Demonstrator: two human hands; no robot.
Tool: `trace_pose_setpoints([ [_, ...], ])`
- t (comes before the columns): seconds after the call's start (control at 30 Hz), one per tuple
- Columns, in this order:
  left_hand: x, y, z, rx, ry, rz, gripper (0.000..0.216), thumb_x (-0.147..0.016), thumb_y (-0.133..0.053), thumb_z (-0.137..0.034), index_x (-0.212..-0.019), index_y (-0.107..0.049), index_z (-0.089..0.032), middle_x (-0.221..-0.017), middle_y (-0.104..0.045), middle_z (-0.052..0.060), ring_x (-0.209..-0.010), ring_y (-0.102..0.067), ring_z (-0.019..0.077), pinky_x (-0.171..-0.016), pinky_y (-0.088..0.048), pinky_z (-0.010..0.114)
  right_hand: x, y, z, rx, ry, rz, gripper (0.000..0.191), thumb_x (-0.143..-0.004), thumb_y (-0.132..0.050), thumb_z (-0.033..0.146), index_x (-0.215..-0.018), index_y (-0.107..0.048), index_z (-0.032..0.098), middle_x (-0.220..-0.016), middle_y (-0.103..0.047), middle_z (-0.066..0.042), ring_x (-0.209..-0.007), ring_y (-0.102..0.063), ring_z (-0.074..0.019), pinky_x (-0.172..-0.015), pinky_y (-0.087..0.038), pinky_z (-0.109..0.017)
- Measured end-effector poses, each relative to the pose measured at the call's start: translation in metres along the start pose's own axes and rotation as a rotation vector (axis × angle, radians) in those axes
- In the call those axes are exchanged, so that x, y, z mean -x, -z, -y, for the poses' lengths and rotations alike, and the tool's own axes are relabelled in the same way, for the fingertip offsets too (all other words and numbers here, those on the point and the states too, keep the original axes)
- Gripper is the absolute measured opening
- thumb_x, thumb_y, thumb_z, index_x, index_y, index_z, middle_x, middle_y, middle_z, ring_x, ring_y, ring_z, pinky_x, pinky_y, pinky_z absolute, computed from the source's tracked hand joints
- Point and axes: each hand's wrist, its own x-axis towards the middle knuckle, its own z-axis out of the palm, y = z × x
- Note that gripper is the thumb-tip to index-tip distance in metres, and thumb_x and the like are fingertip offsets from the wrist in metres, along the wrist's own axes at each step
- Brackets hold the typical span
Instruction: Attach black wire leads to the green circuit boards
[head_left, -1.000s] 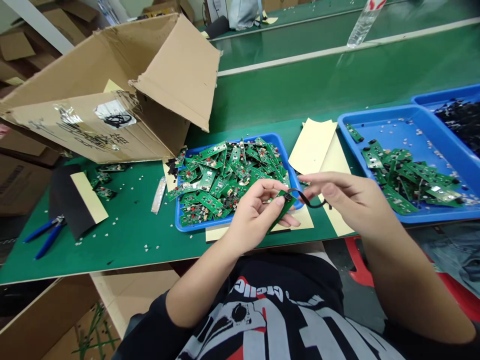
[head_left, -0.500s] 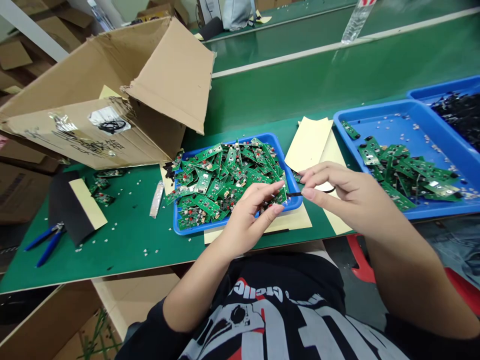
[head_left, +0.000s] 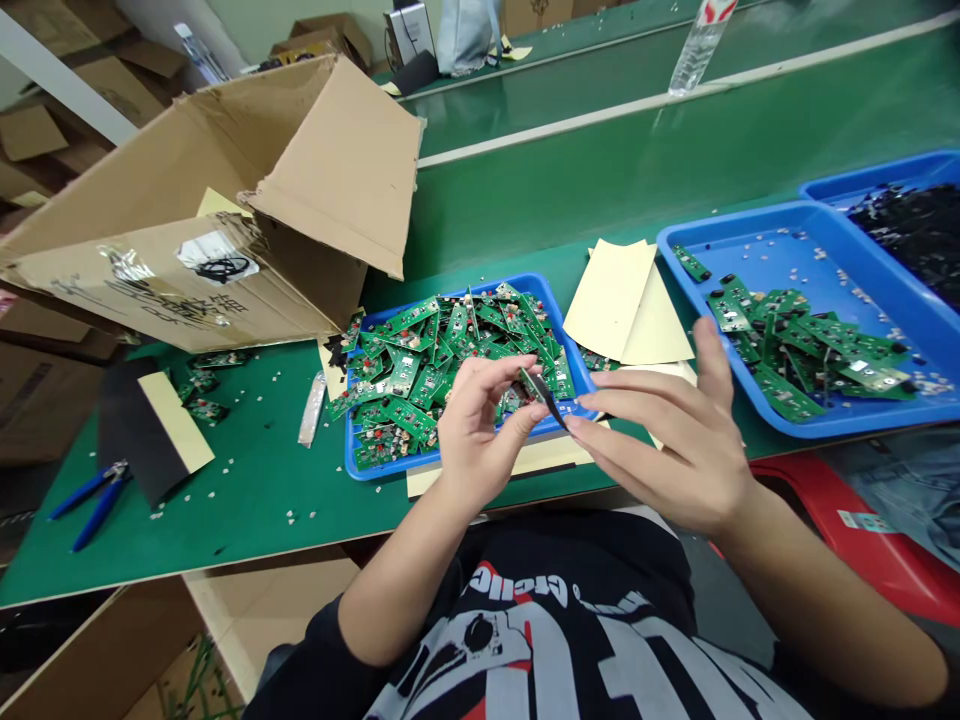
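My left hand [head_left: 480, 425] pinches a small green circuit board [head_left: 541, 392] on edge, just above the near rim of the middle blue tray [head_left: 352, 440], which is heaped with several like boards [head_left: 442, 350]. My right hand [head_left: 664, 435] is close beside it, fingers stretched toward the board's dark underside and touching it. A thin black piece seems pressed against the board, and I cannot tell which hand grips it. A second blue tray [head_left: 787, 240] on the right holds more green boards [head_left: 802, 350].
An open cardboard box [head_left: 225, 200] lies on its side at the left. Blue pliers [head_left: 90, 490] and a black-and-yellow sheet [head_left: 150, 420] lie near the left front edge. Yellow backing sheets [head_left: 622, 300] sit between the trays. A third tray [head_left: 911, 225] of black parts is far right.
My right hand brought the black piece in against the board and its fingers straightened out. The left hand turned the board up on edge. The camera tilted slightly.
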Motion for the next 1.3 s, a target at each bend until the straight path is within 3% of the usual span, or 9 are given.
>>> trace_pose_setpoints([
  [0.13, -0.007, 0.009, -0.006, -0.243, -0.305, 0.016, 0.034, -0.085, -0.065, -0.027, -0.119, -0.059, -0.025, -0.103, -0.063, 0.005, -0.102, -0.059, 0.0187, -0.098, -0.049, 0.044, 0.010, -0.001, -0.011, -0.055, -0.204, -0.037, 0.032, -0.084, -0.063, 0.041, -0.114, -0.062, 0.030, -0.118, -0.065, -0.009, -0.116, -0.056, -0.0357, -0.110, -0.006, -0.071],
  [0.23, -0.012, 0.011, -0.012, -0.393, -0.466, 0.003, 0.033, -0.084, -0.067, -0.023, -0.116, -0.059, -0.022, -0.097, -0.063, 0.003, -0.098, -0.063, 0.0168, -0.094, -0.052, 0.038, 0.010, 0.003, -0.017, -0.315, -0.384, -0.057, 0.047, -0.088, -0.051, 0.053, -0.128, -0.055, 0.028, -0.133, -0.055, -0.011, -0.126, -0.048, -0.0341, -0.110, -0.023, -0.064],
  [0.37, -0.013, 0.008, -0.018, -0.559, -0.566, 0.026, 0.032, -0.080, -0.071, -0.018, -0.110, -0.060, -0.019, -0.092, -0.064, 0.002, -0.093, -0.065, 0.0156, -0.091, -0.055, 0.033, 0.002, 0.006, -0.008, -0.671, -0.439, 0.033, 0.032, -0.092, -0.053, 0.038, -0.121, -0.060, 0.029, -0.123, -0.064, -0.005, -0.116, -0.059, -0.0238, -0.106, -0.041, -0.048],
  [0.5, -0.010, 0.008, -0.019, -0.617, -0.562, 0.033, 0.031, -0.080, -0.071, -0.018, -0.108, -0.060, -0.023, -0.090, -0.067, 0.001, -0.091, -0.067, 0.0168, -0.083, -0.058, 0.033, -0.009, 0.003, 0.006, -0.627, -0.472, 0.111, 0.010, -0.085, -0.063, 0.025, -0.093, -0.069, 0.026, -0.096, -0.074, 0.000, -0.093, -0.068, -0.0199, -0.107, -0.039, -0.047],
  [0.63, -0.010, 0.011, -0.016, -0.645, -0.587, -0.001, 0.030, -0.078, -0.072, -0.015, -0.105, -0.062, -0.022, -0.085, -0.067, 0.000, -0.085, -0.068, 0.0158, -0.074, -0.060, 0.028, -0.015, 0.002, 0.007, -0.720, -0.629, 0.113, 0.003, -0.079, -0.068, 0.026, -0.078, -0.071, 0.025, -0.080, -0.074, 0.000, -0.076, -0.069, -0.0183, -0.084, -0.054, -0.036],
  [0.73, -0.009, 0.012, -0.015, -0.644, -0.594, -0.026, 0.029, -0.078, -0.072, -0.014, -0.105, -0.062, -0.020, -0.085, -0.068, 0.001, -0.082, -0.068, 0.0150, -0.071, -0.060, 0.026, -0.018, 0.003, 0.004, -0.849, -0.724, 0.168, 0.014, -0.080, -0.067, 0.034, -0.071, -0.070, 0.023, -0.068, -0.071, -0.001, -0.066, -0.067, -0.0172, -0.061, -0.055, -0.027],
  [0.83, -0.009, 0.011, -0.015, -0.623, -0.579, -0.061, 0.030, -0.078, -0.073, -0.018, -0.106, -0.060, -0.022, -0.088, -0.069, 0.001, -0.081, -0.068, 0.0151, -0.069, -0.061, 0.027, -0.020, 0.004, 0.004, -0.865, -0.736, 0.197, 0.020, -0.082, -0.064, 0.033, -0.065, -0.067, 0.022, -0.061, -0.066, 0.000, -0.059, -0.063, -0.0149, -0.053, -0.051, -0.024],
  [1.13, -0.008, 0.010, -0.016, -0.461, -0.400, 0.066, 0.035, -0.072, -0.079, -0.020, -0.102, -0.061, -0.021, -0.087, -0.070, 0.002, -0.080, -0.067, 0.0149, -0.069, -0.057, 0.027, -0.020, 0.001, 0.003, -0.682, -0.680, 0.199, 0.011, -0.080, -0.065, 0.025, -0.072, -0.072, 0.024, -0.066, -0.071, 0.002, -0.064, -0.067, -0.0155, -0.057, -0.054, -0.024],
  [1.3, -0.002, 0.005, -0.010, -0.301, -0.280, 0.027, 0.039, -0.071, -0.080, -0.024, -0.106, -0.062, -0.022, -0.089, -0.068, 0.002, -0.083, -0.065, 0.0161, -0.070, -0.057, 0.029, -0.020, -0.006, 0.007, -0.563, -0.581, 0.069, 0.014, -0.083, -0.062, 0.023, -0.075, -0.073, 0.026, -0.074, -0.074, 0.001, -0.070, -0.069, -0.0177, -0.080, -0.057, -0.036],
])
